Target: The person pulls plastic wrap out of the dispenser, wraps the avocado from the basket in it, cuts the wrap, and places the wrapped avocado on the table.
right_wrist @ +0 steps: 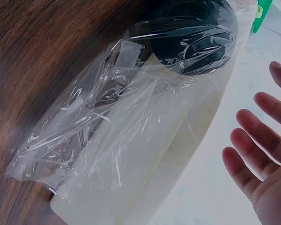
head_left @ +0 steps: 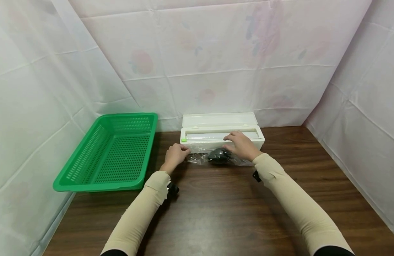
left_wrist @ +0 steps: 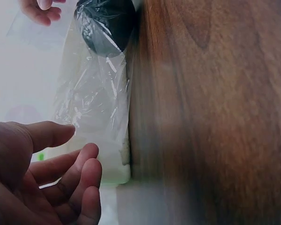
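Observation:
A white cling film dispenser [head_left: 203, 145] stands at the back of the table, its lid [head_left: 219, 120] raised, with a small green slider [head_left: 184, 140] at its left end. Clear film [head_left: 198, 159] hangs down its front and covers a dark, rounded object [head_left: 220, 156], whose kind I cannot tell. My left hand [head_left: 177, 155] is by the dispenser's left front corner; in the left wrist view its thumb and fingers [left_wrist: 86, 171] are apart with nothing between them. Over the dispenser's right half, my right hand [head_left: 241, 145] hovers with loosely spread fingers [right_wrist: 250, 124].
To the left sits a green perforated plastic basket [head_left: 150, 149]. The dark wood table [head_left: 216, 213] extends in front of the dispenser. Pale printed cloth [head_left: 200, 71] hangs behind and along both sides.

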Demonstrator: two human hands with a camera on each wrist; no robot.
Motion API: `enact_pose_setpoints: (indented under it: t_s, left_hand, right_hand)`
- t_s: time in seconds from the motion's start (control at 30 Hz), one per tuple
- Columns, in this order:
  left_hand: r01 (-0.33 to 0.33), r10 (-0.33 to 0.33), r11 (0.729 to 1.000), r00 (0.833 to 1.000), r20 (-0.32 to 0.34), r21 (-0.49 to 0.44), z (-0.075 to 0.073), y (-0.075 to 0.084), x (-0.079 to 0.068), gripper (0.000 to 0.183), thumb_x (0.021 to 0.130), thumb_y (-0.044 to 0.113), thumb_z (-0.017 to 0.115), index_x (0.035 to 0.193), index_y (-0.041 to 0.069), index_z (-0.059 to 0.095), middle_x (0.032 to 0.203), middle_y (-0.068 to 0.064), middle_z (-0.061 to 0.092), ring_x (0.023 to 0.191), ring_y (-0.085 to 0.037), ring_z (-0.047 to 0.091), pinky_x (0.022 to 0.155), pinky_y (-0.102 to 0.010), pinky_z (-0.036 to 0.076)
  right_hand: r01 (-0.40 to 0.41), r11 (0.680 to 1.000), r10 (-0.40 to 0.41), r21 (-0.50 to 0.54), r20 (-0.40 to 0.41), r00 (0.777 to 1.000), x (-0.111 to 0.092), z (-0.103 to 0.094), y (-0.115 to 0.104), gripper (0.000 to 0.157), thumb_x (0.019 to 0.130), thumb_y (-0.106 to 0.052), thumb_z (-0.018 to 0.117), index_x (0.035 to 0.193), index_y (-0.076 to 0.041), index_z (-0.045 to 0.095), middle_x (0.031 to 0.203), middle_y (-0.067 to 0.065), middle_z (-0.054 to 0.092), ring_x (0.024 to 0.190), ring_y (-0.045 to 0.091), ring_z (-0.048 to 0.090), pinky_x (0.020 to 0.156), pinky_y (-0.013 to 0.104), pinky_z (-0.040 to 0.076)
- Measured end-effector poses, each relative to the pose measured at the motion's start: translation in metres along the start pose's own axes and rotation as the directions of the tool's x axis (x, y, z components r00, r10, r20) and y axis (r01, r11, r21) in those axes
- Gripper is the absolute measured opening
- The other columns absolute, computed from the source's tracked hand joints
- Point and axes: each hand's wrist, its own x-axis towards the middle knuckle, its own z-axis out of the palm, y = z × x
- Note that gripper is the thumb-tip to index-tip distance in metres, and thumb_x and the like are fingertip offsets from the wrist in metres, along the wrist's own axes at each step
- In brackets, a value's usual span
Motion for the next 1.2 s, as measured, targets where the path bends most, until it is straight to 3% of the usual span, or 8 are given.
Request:
enact_pose_setpoints:
  t_s: [0.23, 0.47, 0.57, 0.93, 1.2]
  left_hand:
    - [0.023, -0.023, 1.0, 1.0, 0.0, -0.011, 0.0041, -0.0016, 0.0022, 0.024, 0.091, 0.034, 0.066, 0.103, 0.017, 0.078, 0.109, -0.006, 0.074, 0.105, -0.033, 0.067, 0.089, -0.049, 0.052]
    - [0.03, -0.03, 0.998, 1.0, -0.008, -0.051, 0.0061, -0.0013, 0.0029, 0.021, 0.091, 0.033, 0.067, 0.09, 0.015, 0.079, 0.078, -0.001, 0.074, 0.085, -0.027, 0.067, 0.081, -0.044, 0.052]
    - [0.027, -0.028, 0.998, 1.0, -0.002, -0.052, 0.0061, -0.0014, 0.0021, 0.021, 0.09, 0.031, 0.067, 0.082, 0.014, 0.077, 0.074, 0.0, 0.073, 0.079, -0.025, 0.065, 0.077, -0.041, 0.051]
    - [0.018, -0.02, 1.0, 0.997, 0.073, 0.026, 0.0064, -0.0073, 0.0027, 0.025, 0.089, 0.03, 0.07, 0.07, 0.014, 0.073, 0.07, 0.001, 0.071, 0.073, -0.022, 0.062, 0.072, -0.037, 0.049]
    - [0.015, -0.021, 0.998, 0.995, 0.102, 0.056, 0.0029, -0.0076, 0.003, 0.023, 0.09, 0.031, 0.069, 0.077, 0.014, 0.075, 0.07, 0.001, 0.071, 0.078, -0.023, 0.064, 0.079, -0.041, 0.051]
  right_hand:
    - [-0.002, 1.0, 0.002, -0.014, -0.004, 1.0, 0.0002, -0.0005, 0.0028, 0.035, 0.093, -0.03, 0.066, 0.117, -0.004, 0.068, 0.11, 0.012, 0.065, 0.109, 0.029, 0.057, 0.095, 0.045, 0.048]
    - [0.003, 1.0, -0.003, 0.005, -0.003, 1.0, 0.0, 0.0003, 0.0019, 0.033, 0.093, -0.028, 0.067, 0.115, -0.003, 0.069, 0.107, 0.011, 0.065, 0.104, 0.028, 0.057, 0.092, 0.044, 0.049]
    - [0.004, 1.0, -0.004, -0.001, -0.001, 1.0, -0.0007, 0.0011, 0.0021, 0.033, 0.093, -0.029, 0.066, 0.114, -0.004, 0.069, 0.107, 0.011, 0.065, 0.104, 0.028, 0.057, 0.091, 0.044, 0.049]
    - [0.0, 1.0, 0.0, -0.012, 0.008, 1.0, -0.003, 0.0011, 0.0015, 0.031, 0.094, -0.027, 0.066, 0.113, -0.003, 0.07, 0.105, 0.011, 0.063, 0.102, 0.027, 0.057, 0.088, 0.043, 0.05]
    - [-0.024, 1.0, 0.024, -0.01, 0.02, 1.0, -0.0045, 0.0015, 0.0039, 0.031, 0.093, -0.029, 0.066, 0.112, -0.004, 0.07, 0.107, 0.011, 0.064, 0.103, 0.027, 0.057, 0.089, 0.044, 0.05]
